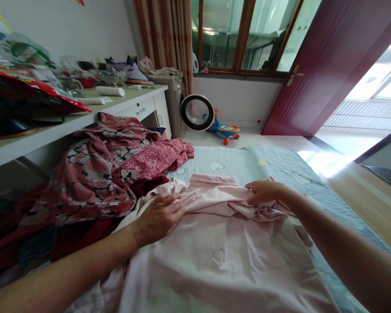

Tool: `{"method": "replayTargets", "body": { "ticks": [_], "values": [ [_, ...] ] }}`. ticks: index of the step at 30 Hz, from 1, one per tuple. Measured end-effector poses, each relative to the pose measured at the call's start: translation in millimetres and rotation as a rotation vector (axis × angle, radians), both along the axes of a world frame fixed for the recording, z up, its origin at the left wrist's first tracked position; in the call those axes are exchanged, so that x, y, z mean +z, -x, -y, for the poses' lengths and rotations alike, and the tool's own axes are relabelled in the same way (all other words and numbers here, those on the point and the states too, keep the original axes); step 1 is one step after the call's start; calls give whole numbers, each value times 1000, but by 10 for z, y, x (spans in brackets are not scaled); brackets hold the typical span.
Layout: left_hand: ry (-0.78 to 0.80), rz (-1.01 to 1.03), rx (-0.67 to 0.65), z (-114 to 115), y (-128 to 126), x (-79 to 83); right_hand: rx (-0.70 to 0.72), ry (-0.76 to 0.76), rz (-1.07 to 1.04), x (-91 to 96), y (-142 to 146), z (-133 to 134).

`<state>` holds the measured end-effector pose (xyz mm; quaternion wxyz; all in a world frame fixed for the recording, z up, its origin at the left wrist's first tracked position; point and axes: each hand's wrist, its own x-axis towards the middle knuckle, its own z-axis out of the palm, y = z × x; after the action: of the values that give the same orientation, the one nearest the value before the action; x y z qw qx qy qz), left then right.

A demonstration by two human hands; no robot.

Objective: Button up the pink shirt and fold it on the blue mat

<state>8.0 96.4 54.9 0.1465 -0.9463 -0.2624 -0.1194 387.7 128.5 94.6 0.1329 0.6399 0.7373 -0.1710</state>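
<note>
A pale pink shirt (221, 248) lies spread on the bed, its collar (213, 179) at the far end and loose folds bunched just below it. My left hand (161, 216) rests on the shirt's left shoulder area, fingers stretched and lying over the cloth. On the opposite side, my right hand (265, 191) pinches the folded fabric near the right shoulder between thumb and fingers. The lower part of the shirt runs out of view at the bottom.
A heap of floral clothes (97, 169) sits left, beside a cluttered white desk (159, 90). Beneath the shirt is a light blue quilted bedcover (273, 161). Farther back are a washing machine with its round door (211, 114) open, a blue ride-on toy (226, 129) and a dark red door (299, 56).
</note>
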Motion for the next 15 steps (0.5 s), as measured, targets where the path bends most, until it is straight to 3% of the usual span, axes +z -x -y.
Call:
{"method": "replayTargets", "body": {
  "ticks": [3, 7, 12, 15],
  "values": [
    [252, 99, 211, -18, -36, 4, 41, 54, -115, 46, 13, 127],
    [445, 214, 496, -179, -195, 26, -57, -84, -316, -15, 74, 157],
    [807, 220, 492, -468, -321, 38, -222, -98, -598, -121, 26, 184],
    [1013, 356, 424, -649, -338, 95, -268, -106, -523, -170, -32, 182]
  ]
}}
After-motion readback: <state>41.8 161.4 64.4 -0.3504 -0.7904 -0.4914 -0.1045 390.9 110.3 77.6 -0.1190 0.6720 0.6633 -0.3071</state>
